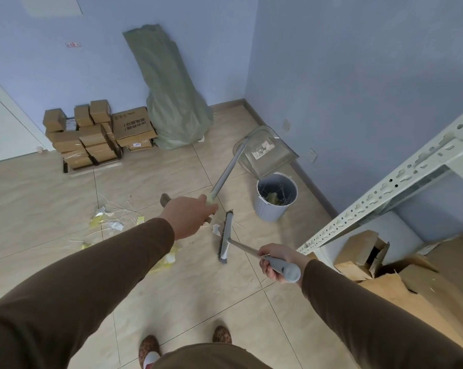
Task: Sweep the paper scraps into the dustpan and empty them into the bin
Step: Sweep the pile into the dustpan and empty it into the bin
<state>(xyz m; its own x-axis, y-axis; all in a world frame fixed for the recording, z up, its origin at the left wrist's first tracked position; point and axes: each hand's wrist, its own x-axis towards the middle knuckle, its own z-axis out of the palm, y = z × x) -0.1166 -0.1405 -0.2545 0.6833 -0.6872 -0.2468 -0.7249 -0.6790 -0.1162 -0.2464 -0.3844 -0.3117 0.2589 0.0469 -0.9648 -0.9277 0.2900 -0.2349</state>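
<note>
Left hand (189, 217) wrapped round upper end of long dustpan handle (226, 173), fingers curled shut on it. Clear dustpan (267, 153) raised off floor, tipped mouth-down directly above pale blue bin (276, 195) at far right, near wall corner. Yellowish debris and thin sticks visible inside bin; pan looks almost empty, contents hard to confirm through plastic. Right hand (278, 262) closed round grey grip of short broom (226, 237), fingers pinching handle, brush head hanging just above floor between body and bin. Paper scraps (110, 222) remaining on tiles at centre left: yellow and white pieces plus thin strips, well apart from bin; more yellow bits partly hidden under left sleeve. Judged stage: emptying one load, at least one further sweep needed. Risks: pan lip projecting beyond bin rim, so late-sliding scraps could fall on floor; long handle gives poor leverage, pan could swing and knock light bin over; dangling broom head could scatter pieces nearby.
</note>
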